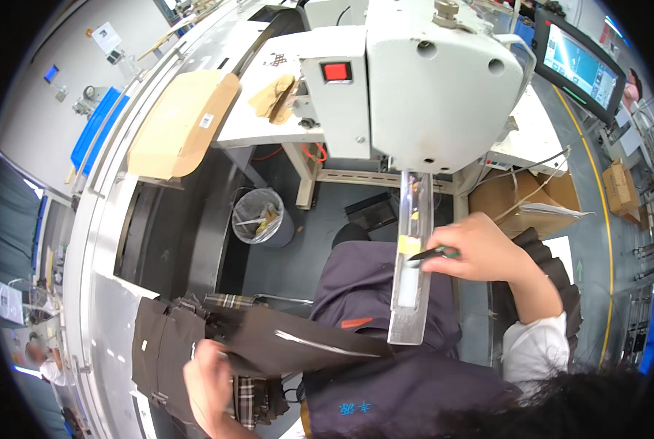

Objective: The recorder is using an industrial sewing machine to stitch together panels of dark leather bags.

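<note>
My left hand (208, 384), somewhat blurred, has its fingers closed on the edge of a dark brown fabric piece (283, 340). A white streak runs along this piece, which stretches across my lap to the right. Below it lies a stack of dark brown fabric pieces (167, 344), some with plaid parts. In my right hand (477, 249), closed fingers hold small thread snips (438, 253), dark with a bit of green, the pointed end facing left. The snips are over the narrow clear-and-metal arm (407, 307) that extends toward me from under the white sewing machine head (437, 95).
A tan board (184, 124) lies at the left of the machine's white table (250, 121). Below stands a lined waste bin (268, 227). A cardboard box (524, 201) and more dark pleated fabric (550, 278) are at right, under a tilted screen (579, 62).
</note>
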The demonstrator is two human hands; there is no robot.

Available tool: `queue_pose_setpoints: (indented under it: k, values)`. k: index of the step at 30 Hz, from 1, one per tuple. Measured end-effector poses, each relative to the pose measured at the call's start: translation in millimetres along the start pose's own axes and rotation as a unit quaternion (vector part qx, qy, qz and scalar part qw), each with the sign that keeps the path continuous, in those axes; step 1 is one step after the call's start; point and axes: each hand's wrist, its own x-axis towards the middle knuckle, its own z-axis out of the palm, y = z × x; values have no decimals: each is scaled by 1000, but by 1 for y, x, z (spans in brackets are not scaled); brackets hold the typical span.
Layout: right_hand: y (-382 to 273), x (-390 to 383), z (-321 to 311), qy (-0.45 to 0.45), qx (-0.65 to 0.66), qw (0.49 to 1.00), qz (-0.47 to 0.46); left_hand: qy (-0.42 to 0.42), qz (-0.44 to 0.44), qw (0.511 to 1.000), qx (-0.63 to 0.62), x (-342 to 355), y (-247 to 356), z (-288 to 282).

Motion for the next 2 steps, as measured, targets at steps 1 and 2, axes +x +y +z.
queue_pose_setpoints:
  k: [1, 2]
  values:
    - [20, -19, 2, -45, 104, 987, 115, 127, -72, 981, -131, -10, -39, 23]
    - [41, -40, 7, -89, 198, 947, 235, 168, -193, 954, -157, -1, -65, 37]
